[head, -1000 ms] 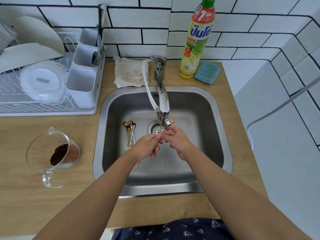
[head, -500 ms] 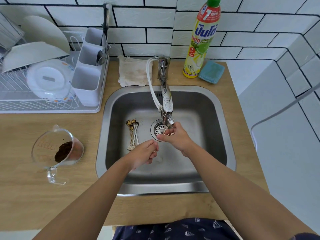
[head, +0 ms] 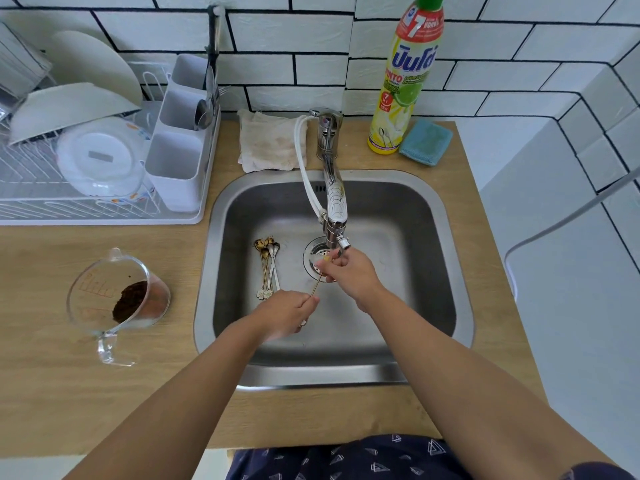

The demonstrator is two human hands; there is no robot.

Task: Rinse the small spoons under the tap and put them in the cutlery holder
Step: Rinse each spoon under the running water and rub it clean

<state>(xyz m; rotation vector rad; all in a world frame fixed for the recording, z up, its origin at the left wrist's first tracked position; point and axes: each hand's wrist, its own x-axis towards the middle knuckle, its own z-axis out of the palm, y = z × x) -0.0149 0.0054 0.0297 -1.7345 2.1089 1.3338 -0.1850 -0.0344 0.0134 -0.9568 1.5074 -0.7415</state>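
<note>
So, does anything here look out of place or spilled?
One thing: the clear measuring jug on the counter left of the sink holds dark brown residue smeared up its wall. Nothing looks spilled or damaged.

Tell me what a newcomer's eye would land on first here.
Both hands meet under the tap over the steel sink: the left hand and right hand hold one thin gold spoon between them. A bunch of small spoons lies on the sink floor left of the drain. The tall yellow dish soap bottle stands at the back wall.
</note>
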